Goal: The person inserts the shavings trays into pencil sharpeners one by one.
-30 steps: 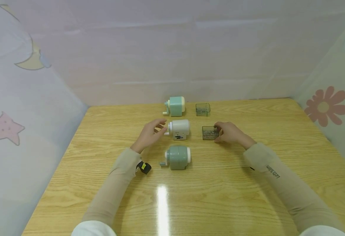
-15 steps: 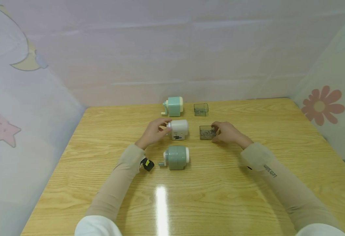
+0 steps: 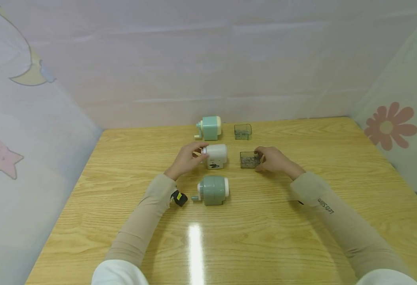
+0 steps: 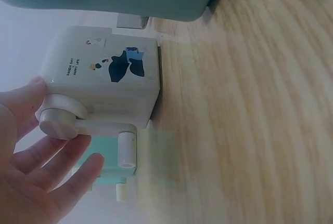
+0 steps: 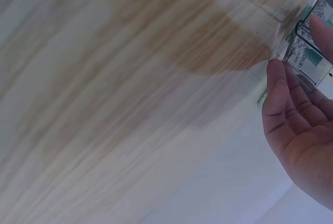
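Note:
A white crank pencil sharpener [image 3: 216,154] with a panda print stands mid-table in the head view. My left hand [image 3: 186,159] holds it at the crank end, thumb on one side and fingers on the other, as the left wrist view shows around the round knob [image 4: 58,123]. To its right, my right hand [image 3: 274,159] pinches a clear shavings drawer [image 3: 249,160] by its right end, between thumb and fingers. Grey shavings lie in that drawer. A gap of table separates drawer and sharpener.
Nearer me stands a dark green crank sharpener [image 3: 214,190]. At the back are a mint sharpener [image 3: 210,128] and a second clear drawer [image 3: 242,132] with shavings. The wooden table [image 3: 265,237] meets a cloth backdrop [image 3: 179,71] behind.
My left hand has moved right and taken hold of the white sharpener's crank end. The right hand keeps its pinch on the drawer; the head view has shifted slightly.

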Motion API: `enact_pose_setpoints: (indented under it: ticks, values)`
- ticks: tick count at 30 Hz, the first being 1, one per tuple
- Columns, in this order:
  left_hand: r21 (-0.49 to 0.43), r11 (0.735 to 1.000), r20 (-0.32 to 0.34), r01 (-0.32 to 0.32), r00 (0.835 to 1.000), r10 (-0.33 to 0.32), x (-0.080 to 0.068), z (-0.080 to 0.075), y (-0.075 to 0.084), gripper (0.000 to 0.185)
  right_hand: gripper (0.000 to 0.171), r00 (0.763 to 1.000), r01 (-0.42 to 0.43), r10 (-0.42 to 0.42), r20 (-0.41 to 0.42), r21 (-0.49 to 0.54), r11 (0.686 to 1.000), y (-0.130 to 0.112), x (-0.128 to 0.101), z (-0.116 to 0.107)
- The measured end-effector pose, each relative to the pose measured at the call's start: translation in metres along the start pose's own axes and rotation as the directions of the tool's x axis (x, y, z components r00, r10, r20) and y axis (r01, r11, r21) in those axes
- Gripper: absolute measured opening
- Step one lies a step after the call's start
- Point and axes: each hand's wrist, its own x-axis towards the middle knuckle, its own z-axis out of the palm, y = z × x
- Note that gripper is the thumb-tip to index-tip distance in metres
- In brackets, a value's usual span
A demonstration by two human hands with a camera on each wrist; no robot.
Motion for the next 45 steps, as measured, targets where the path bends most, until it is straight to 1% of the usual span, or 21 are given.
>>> enact_pose_setpoints:
  ticks: [5,14,26,34,40,45]
  values:
    - [0.011,1.0,0.002,0.012,1.0,-0.012,0.0,0.0,0.001,0.037,0.059,1.0,-0.011,0.011,0.004,0.016,1.0,-0.002,0.001,0.0]
    - [-0.001,1.0,-0.002,0.028,1.0,-0.028,0.001,0.0,0.001,0.036,0.059,1.0,0.0,0.0,-0.006,0.001,1.0,-0.005,0.006,0.002]
    - [0.003,0.999,0.001,0.042,0.999,-0.042,0.002,0.0,0.002,0.035,0.058,1.0,0.025,-0.025,-0.012,0.016,1.0,-0.011,0.01,0.004]
    - [0.008,1.0,-0.003,0.026,1.0,-0.026,0.002,0.001,0.001,0.034,0.059,0.999,0.033,-0.033,-0.009,0.009,0.999,-0.013,0.014,0.008]
    - [0.0,0.999,-0.008,0.032,0.999,-0.032,0.002,0.001,0.001,0.034,0.059,0.999,0.044,-0.044,-0.012,-0.002,0.999,-0.017,0.017,0.009]
    - [-0.011,0.999,-0.009,0.031,0.999,-0.031,0.002,0.001,0.001,0.034,0.059,0.999,0.037,-0.037,-0.007,-0.006,0.999,-0.02,0.019,0.01]
